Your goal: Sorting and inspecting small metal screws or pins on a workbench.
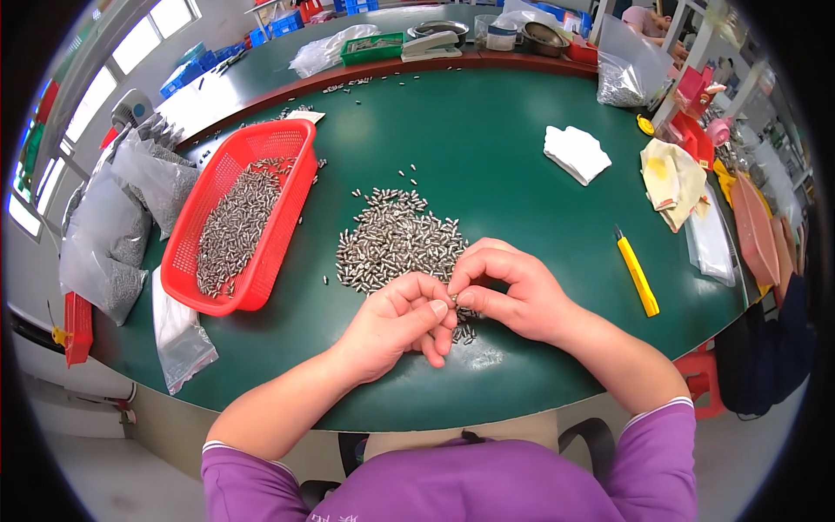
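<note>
Both my hands meet at the near right edge of a pile of small silvery metal pieces (396, 239) on the green table. My left hand (404, 322) is closed, its thumb and fingers pinching at a tiny metal piece (453, 299). Against the same spot, my right hand (513, 291) presses its thumb and forefinger together. The fingertips mostly cover the piece, so its shape is hard to make out. Left of the pile, a red perforated plastic basket (300, 187) holds many more of these metal pieces.
Filled clear bags (104, 235) line the left edge beside a flat plastic bag (181, 335). To the right lie a yellow utility knife (637, 277), a folded white paper (577, 155) and a stained cloth (673, 183). A green tray (372, 49) and metal bowls stand behind the raised red-brown edge.
</note>
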Motion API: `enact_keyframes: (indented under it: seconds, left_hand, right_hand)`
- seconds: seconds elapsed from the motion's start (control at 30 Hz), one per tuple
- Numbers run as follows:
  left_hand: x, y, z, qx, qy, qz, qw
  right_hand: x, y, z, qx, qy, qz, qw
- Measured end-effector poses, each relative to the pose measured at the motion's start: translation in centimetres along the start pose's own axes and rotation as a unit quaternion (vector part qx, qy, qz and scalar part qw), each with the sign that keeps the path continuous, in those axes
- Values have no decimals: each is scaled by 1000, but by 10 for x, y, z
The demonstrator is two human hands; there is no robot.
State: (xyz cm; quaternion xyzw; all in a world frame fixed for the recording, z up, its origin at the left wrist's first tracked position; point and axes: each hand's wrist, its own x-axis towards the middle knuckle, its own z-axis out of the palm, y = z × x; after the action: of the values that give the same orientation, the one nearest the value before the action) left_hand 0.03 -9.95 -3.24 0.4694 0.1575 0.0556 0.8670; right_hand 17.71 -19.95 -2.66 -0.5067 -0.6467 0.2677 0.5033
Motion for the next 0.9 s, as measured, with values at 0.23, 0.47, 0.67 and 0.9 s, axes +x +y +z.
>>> enact_keyframes:
  seconds: [0.23,0.47,0.67,0.9]
  left_hand:
    - [0,1,1,-22,-8,-47,999]
    - [0,-3,3,-8,-10,-48,999]
    - [0,0,4,2,3,-40,999]
    - [0,-1,-5,-31,-27,-26,999]
  right_hand:
    - [-4,6,3,12,9,-11,1000]
    - [-7,5,6,-64,21,-59,996]
    - [-4,-1,-7,-185,88,-44,978]
    - [-4,3,-18,-309,63,30,949]
